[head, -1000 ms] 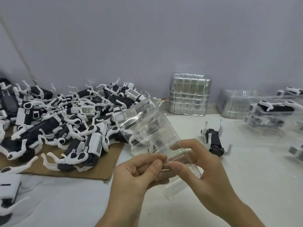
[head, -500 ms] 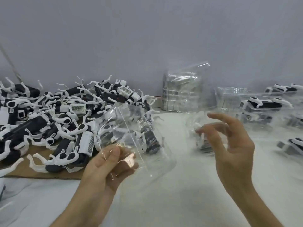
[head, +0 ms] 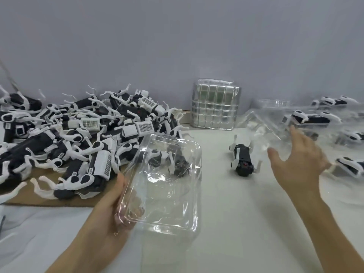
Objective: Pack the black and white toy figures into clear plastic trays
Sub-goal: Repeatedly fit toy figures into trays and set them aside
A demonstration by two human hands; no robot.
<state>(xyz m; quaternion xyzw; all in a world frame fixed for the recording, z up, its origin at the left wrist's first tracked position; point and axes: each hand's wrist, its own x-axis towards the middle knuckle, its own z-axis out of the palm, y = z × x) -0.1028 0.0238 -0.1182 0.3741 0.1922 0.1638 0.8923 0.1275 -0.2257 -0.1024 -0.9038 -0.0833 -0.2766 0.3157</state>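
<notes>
Tilted flatter than 0.5 s ago, empty clear tray [head: 165, 194] gripped by left hand [head: 106, 213] beside unpacked figure pile [head: 78, 138]; right hand [head: 299, 158] spread, holding nothing; few packed trays [head: 311, 119] far right

My hands have parted. My left hand [head: 110, 213] now holds one clear moulded plastic tray [head: 163, 186] alone, turned hollow-up. My right hand [head: 297, 160] has swung out rightward, fingers spread, with the second clear tray [head: 269, 125] blurred beyond it, perhaps let go.
</notes>
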